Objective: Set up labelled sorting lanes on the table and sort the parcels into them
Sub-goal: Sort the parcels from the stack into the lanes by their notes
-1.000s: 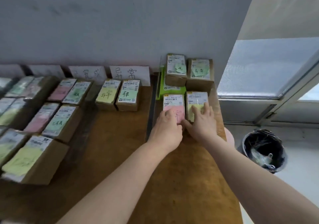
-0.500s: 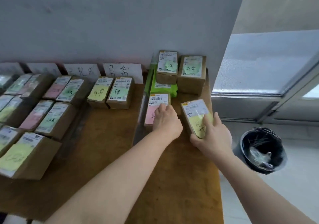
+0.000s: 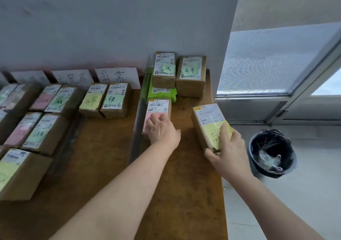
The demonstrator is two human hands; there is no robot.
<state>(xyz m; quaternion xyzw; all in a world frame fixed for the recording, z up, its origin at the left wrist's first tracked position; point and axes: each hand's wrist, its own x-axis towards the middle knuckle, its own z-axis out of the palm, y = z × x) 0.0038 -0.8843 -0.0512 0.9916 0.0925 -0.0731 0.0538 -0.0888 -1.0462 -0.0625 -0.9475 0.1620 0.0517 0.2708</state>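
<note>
While our right hand (image 3: 227,153) grips the yellow-noted box (image 3: 208,121), we should match its note to a sign (image 3: 118,76); our left hand (image 3: 162,129) rests on the pink-noted box (image 3: 158,106), grip unclear.

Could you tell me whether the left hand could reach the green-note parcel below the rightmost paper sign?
Probably yes: the left hand merely rests on the pink-note parcel, and only bare table separates it from the green-note parcel.

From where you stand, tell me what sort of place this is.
Likely an indoor parcel-sorting station: rows of labelled parcels on a wooden table, handwritten lane signs against the wall, a lined bin beside it.
</note>
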